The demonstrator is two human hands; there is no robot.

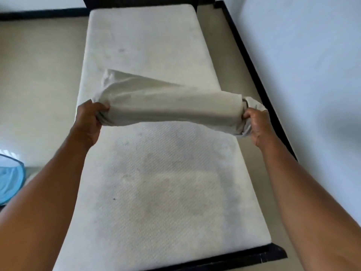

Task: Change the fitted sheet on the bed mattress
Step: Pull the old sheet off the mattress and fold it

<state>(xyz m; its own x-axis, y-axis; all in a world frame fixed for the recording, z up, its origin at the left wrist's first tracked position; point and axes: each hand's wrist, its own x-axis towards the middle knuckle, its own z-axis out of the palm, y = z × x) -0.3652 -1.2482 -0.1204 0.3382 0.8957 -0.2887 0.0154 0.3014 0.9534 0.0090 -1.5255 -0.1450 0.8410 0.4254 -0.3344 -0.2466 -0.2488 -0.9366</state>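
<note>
Currently the bunched white fitted sheet (172, 108) is held above the bare white quilted mattress (156, 192). The left hand (88, 119) grips its 9 o'clock end and the right hand (256, 124) its 3 o'clock end. It is stretched between them, probably to shake it open for spreading. At 8 o'clock, blue mesh basket (9, 178); contents unclear.

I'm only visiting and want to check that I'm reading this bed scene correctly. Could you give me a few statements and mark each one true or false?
1. The left hand and the right hand each grip one end of the sheet. True.
2. The sheet lies flat across the mattress. False: it is bunched up and held above the mattress.
3. The bed frame is white. False: it is dark.
4. A blue thing shows at the left edge. True.
</note>
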